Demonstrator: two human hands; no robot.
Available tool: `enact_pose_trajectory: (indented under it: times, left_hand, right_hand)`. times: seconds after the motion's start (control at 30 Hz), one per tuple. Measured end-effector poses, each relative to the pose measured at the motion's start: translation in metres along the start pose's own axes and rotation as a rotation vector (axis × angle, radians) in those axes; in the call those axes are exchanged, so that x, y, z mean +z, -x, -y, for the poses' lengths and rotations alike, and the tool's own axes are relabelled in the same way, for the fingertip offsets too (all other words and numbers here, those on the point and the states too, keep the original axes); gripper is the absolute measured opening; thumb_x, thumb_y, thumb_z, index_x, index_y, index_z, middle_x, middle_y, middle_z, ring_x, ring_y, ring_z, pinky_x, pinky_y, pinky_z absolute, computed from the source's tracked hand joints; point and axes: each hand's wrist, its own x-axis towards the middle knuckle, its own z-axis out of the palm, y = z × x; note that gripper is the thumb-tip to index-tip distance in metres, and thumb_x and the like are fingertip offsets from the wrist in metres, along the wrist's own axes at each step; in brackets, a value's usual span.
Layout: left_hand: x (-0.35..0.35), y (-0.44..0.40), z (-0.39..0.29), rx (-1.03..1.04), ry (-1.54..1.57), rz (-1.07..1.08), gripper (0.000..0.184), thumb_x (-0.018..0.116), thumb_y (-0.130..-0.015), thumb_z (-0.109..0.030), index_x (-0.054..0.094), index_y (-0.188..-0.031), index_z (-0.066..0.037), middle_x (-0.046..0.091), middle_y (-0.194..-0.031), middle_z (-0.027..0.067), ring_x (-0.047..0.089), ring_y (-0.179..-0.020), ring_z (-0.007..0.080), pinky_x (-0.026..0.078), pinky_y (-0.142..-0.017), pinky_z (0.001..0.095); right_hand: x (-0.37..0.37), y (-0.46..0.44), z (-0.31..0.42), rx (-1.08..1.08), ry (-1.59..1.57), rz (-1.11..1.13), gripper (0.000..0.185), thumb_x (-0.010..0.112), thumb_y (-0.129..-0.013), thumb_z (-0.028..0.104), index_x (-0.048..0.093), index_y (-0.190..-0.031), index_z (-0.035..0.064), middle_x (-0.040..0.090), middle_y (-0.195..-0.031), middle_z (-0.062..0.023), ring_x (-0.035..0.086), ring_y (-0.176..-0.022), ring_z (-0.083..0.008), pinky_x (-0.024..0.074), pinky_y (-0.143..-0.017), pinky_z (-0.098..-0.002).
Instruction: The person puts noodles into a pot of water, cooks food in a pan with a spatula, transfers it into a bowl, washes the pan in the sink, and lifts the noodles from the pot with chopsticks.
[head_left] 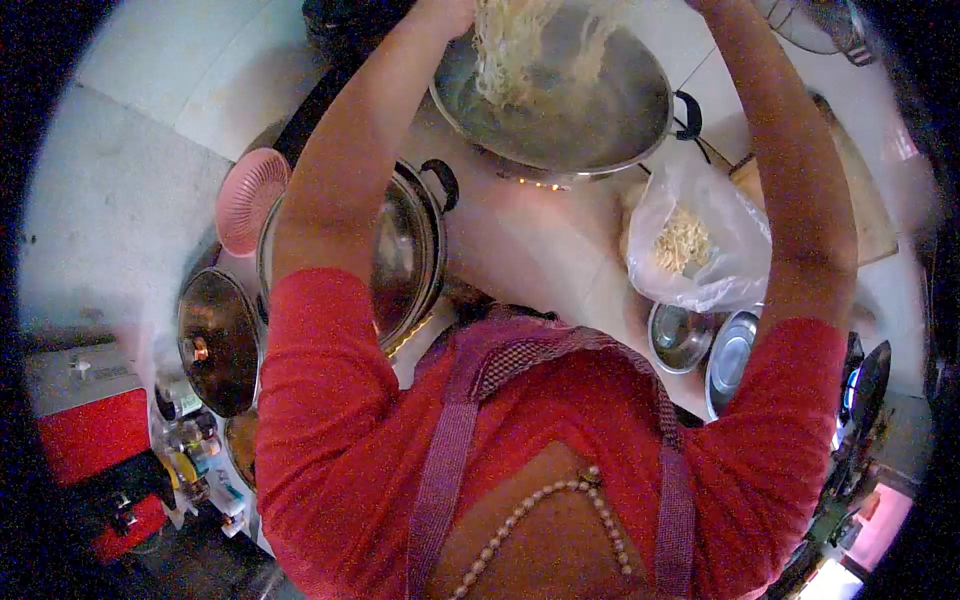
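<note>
Many pale strands (505, 50) hang beside the left hand (456, 14) over a pan (560, 135).

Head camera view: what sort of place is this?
Most likely a kitchen, home or commercial I cannot tell: pale strands hang into a wide pan, a large metal pot stands nearby, and a pink slotted basket lies beyond it.

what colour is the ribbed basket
The basket is pink; it shows best in the head view, the only one here.
</note>
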Motion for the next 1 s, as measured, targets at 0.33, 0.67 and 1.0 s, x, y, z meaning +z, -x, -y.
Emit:
enact_pose_trajectory:
  times: [0.33, 0.67, 1.0]
  left_hand:
    - [0.071, 0.058, -0.030, -0.387, -0.899, 0.135, 0.030, 0.048, -0.084, -0.017, 0.049, -0.110, -0.001, 0.055, -0.101, 0.0170, 0.054, -0.088, 0.0247, 0.044, -0.075, 0.0381]
    - [0.175, 0.113, 0.058, 0.342, -0.931, 0.453, 0.042, 0.063, -0.072, -0.037, 0.055, -0.099, -0.005, 0.060, -0.088, 0.0157, 0.059, -0.077, 0.0272, 0.047, -0.069, 0.0353]
    - [0.236, 0.129, 0.078, -0.086, -0.243, 0.256, 0.024, 0.053, -0.083, -0.026, 0.055, -0.095, -0.005, 0.056, -0.075, 0.0017, 0.051, -0.061, 0.0111, 0.043, -0.052, 0.0255]
  right_hand:
    - [-0.004, 0.083, 0.049, 0.323, 0.418, 0.416, 0.031, 0.062, -0.076, 0.021, 0.056, -0.099, 0.0002, 0.059, -0.091, -0.0126, 0.057, -0.078, -0.0204, 0.0470, -0.069, -0.0311]
    - [-0.059, 0.293, -0.038, 0.677, 1.001, 1.107, 0.031, 0.050, -0.081, 0.021, 0.053, -0.105, 0.0004, 0.057, -0.099, -0.0183, 0.053, -0.093, -0.0330, 0.0399, -0.085, -0.0380]
    - [-0.077, 0.355, -0.120, 0.512, 1.069, 0.757, 0.044, 0.046, -0.082, 0.018, 0.038, -0.124, 0.0050, 0.042, -0.123, -0.0180, 0.043, -0.110, -0.0348, 0.0311, -0.097, -0.0398]
